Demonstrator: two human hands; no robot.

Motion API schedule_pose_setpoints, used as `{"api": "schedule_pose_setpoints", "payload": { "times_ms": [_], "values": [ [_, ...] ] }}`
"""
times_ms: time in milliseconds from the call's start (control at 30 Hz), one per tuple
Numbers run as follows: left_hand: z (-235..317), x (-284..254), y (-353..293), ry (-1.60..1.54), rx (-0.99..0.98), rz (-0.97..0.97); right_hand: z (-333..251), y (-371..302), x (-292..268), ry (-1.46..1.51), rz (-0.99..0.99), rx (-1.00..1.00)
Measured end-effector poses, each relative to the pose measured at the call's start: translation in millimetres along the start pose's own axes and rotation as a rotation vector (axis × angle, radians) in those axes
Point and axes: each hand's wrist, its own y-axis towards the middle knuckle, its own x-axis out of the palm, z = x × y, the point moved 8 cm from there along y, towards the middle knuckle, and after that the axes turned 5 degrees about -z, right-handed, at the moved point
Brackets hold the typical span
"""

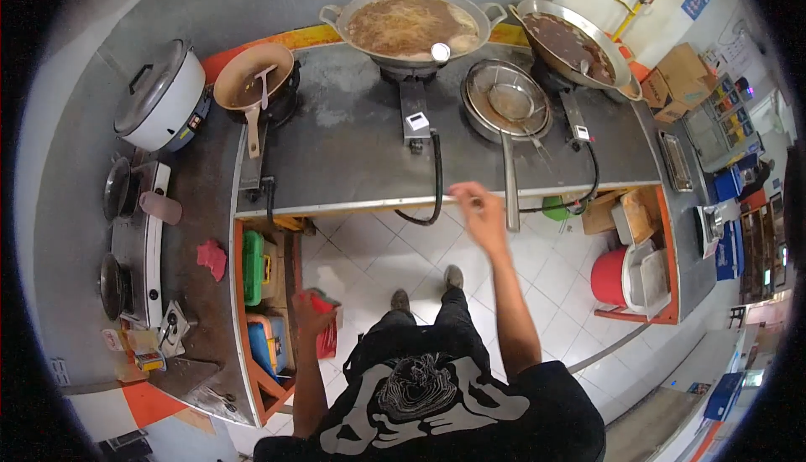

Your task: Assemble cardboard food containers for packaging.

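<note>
My left hand (313, 314) is closed around the top of a red plastic packet (327, 341), low beside the left counter's shelves. A bit of green shows at the packet's top; its contents are hidden. My right hand (482, 217) reaches up near the front edge of the grey counter (344, 164), fingers loosely bent and apart, with nothing visible in them. Just right of it, the long handle of a round strainer (510, 185) sticks out over the edge. Behind, a large two-handled wok (336, 24) holds bubbling brown oil with pale food frying in it.
A second wok (623, 63) of dark liquid stands at right. Leftward are a tan frying pan (227, 93), a white lidded cooker (159, 118), a gas stove (151, 252) and a pink cloth (212, 259). Black gas hoses (437, 181) hang over the front edge. A red tub (608, 279) sits below right.
</note>
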Motion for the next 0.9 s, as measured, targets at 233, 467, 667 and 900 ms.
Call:
{"api": "schedule_pose_setpoints", "payload": {
  "times_ms": [233,467,667,900],
  "values": [
    [-50.0,49.8,-81.6,-0.097,-0.413,-0.015,178.8,88.3,-218.0,-1.203,0.400,0.407],
    [-24.7,118.1,-103.0,-0.086,-0.469,0.149,333.0,91.7,-208.1,-0.064,-0.160,0.731],
    [23.1,123.5,-89.2,-0.122,-0.550,0.182,242.5,98.1,-217.6,-0.002,0.122,0.658],
    [46.1,125.5,-92.2,-0.132,-0.579,0.203,98.1,335.6,-230.4,-0.931,0.131,-0.022]
  ]
}}
